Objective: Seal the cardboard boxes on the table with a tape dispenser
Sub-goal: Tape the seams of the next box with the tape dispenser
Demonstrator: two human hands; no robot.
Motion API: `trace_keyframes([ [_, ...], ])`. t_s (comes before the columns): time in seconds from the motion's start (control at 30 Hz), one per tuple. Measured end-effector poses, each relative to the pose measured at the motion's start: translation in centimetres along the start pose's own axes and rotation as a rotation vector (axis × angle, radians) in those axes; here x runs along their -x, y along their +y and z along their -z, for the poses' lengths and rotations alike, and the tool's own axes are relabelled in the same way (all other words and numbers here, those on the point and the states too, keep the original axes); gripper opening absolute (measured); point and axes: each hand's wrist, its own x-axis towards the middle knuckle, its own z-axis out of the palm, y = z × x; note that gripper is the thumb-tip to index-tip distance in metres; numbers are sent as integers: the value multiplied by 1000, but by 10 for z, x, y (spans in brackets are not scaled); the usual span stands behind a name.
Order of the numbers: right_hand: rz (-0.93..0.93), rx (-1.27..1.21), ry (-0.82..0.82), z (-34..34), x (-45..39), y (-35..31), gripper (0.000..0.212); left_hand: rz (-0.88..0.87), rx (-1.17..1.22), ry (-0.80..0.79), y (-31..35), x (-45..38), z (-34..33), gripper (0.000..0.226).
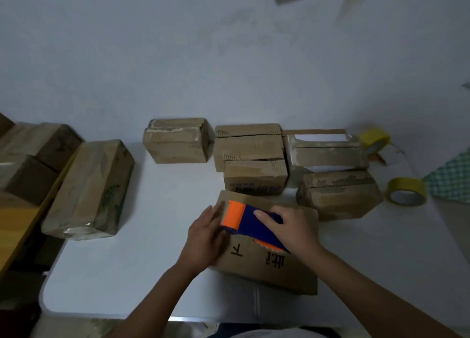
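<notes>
A: Where's the tape dispenser (250, 224)?

B: On top of the nearest box (269, 261), the one with black lettering, lying on the white surface (152, 274) right in front of the person. It's blue with an orange roller end pointing left

A: And the hands?

B: The right hand (292, 229) grips the blue body from above, fingers curled over it. The left hand (206, 233) lies with fingers fairly straight against the orange end and the box's left edge; whether it pinches any tape I cannot tell

A: Other boxes?

B: A long taped box (89, 190) sits well apart at the left edge of the surface. Behind the near one there's a row: one box (176, 142) at the back, a middle pair (251, 159) stacked close together, and two more (333, 169) on the right, touching each other. Several have torn, open-looking flaps

A: Anything else?

B: Two yellow tape rolls (406, 191) to the right of the boxes, beside a green checked cloth (450, 180)
</notes>
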Motion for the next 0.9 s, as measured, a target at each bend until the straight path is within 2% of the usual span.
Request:
trace_keyframes([
  [0.07,-1,8,-3,0,0,-2,47,210,265,82,12,-4,13,25],
  [0.1,1,15,-4,0,0,-4,46,353,440,57,18,-6,19,22],
  [0.17,7,28,0,1,0,-5,45,575,701,-85,25,-11,28,35],
  [0.23,5,35,3,1,-1,-6,45,698,930,-207,25,-14,31,45],
  [0.33,-5,45,-3,1,0,-6,46,749,1175,-203,22,-18,35,40],
  [0.53,-9,21,-15,1,-1,-5,47,584,1081,-262,23,-19,43,31],
  [0.9,19,82,-98,8,-9,-8,48,681,1014,-61,26,-16,34,25],
])
